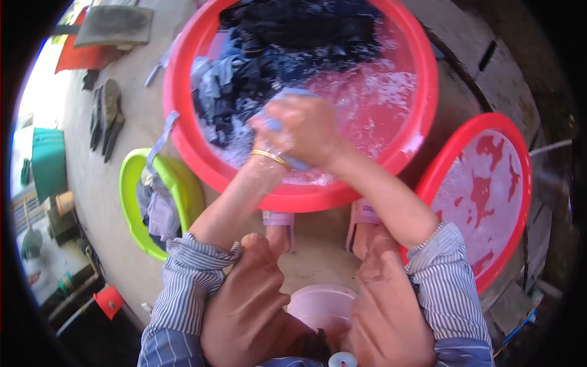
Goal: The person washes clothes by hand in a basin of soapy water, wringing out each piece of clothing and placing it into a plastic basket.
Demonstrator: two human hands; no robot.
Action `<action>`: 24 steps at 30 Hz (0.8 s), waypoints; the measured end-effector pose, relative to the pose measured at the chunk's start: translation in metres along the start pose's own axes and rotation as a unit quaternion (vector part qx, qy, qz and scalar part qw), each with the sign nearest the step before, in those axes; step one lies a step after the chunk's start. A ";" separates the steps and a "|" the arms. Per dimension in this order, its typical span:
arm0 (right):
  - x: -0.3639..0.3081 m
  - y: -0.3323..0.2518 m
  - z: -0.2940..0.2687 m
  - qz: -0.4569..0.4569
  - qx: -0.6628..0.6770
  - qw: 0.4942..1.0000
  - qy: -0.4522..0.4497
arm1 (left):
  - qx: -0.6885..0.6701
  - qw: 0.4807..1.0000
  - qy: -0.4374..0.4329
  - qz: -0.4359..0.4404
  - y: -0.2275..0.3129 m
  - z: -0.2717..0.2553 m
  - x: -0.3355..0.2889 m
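Note:
Over the near part of a big red basin [306, 199], my two hands are pressed together around a light blue cloth [293, 93]. My right hand [309, 125] lies across the top, its fingers curled and blurred by motion. Beneath and beside it, my left hand [269, 136] is closed too, mostly covered, with a gold bangle [271, 157] at its wrist. Soapy water fills the basin. Dark clothes [299, 33] soak at its far side, and lighter blue fabric [214, 76] floats at the left.
At the left stands a lime-green tub [131, 202] holding grey and lilac clothes [162, 214], a strap reaching the basin's rim. A second red basin [520, 147] with foamy water sits at the right. Dark gloves [109, 116] lie on the concrete. Between my legs is a pink bucket [321, 300].

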State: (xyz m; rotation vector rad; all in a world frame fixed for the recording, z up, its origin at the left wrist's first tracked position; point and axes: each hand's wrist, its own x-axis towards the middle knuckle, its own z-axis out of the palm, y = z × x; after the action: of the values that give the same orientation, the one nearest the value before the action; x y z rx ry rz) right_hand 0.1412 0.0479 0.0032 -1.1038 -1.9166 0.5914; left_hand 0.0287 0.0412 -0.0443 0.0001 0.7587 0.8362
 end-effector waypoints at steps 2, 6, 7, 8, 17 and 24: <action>-0.006 0.046 -0.002 0.087 -0.076 0.993 0.030 | 0.072 0.986 0.106 0.106 -0.010 0.017 -0.015; -0.040 0.118 -0.024 0.203 -0.160 0.962 -0.087 | 0.376 0.919 0.075 0.089 0.040 0.020 -0.062; -0.051 0.139 -0.029 0.244 -0.137 0.957 -0.076 | 0.546 0.828 0.083 0.097 0.051 0.016 -0.072; -0.052 0.153 -0.039 0.312 -0.083 0.940 -0.106 | 0.623 0.753 0.100 0.185 0.064 -0.004 -0.079; -0.081 0.152 0.049 0.214 0.050 0.962 -0.163 | 0.849 0.259 0.437 0.145 0.239 -0.196 -0.164; -0.076 0.207 -0.030 0.375 0.119 0.910 -0.135 | 0.646 0.466 0.506 0.330 0.250 -0.251 -0.277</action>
State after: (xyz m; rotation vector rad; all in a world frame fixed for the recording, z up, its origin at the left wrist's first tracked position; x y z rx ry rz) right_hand 0.2858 0.0861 -0.1619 -1.6555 -1.5254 1.4215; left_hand -0.4100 -0.0441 0.0092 1.3866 2.5453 0.6908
